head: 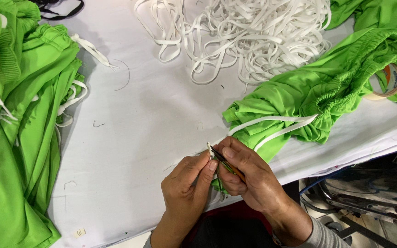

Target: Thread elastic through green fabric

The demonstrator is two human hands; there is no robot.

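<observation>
White table [152, 138] carries green garments: a stack [19, 138] at left, one garment [327, 87] at right with white drawstring [276, 126] trailing. Loose white cords [249, 36] lie far centre. Near edge: right hand [249, 177] clamped on a slim tool [226, 163]; left hand [187, 186] fingertips pinched on the cord end [209, 148].

Both hands meet at the near edge of the white table [152, 138]. The right hand [249, 177] holds a thin dark tool [226, 164]; the left hand [187, 188] pinches a white cord end [209, 148] at its tip. The cord runs from a green garment [327, 87] right of the hands. Beyond them lies a heap of white cords [249, 32]; left, stacked green garments [19, 128].
</observation>
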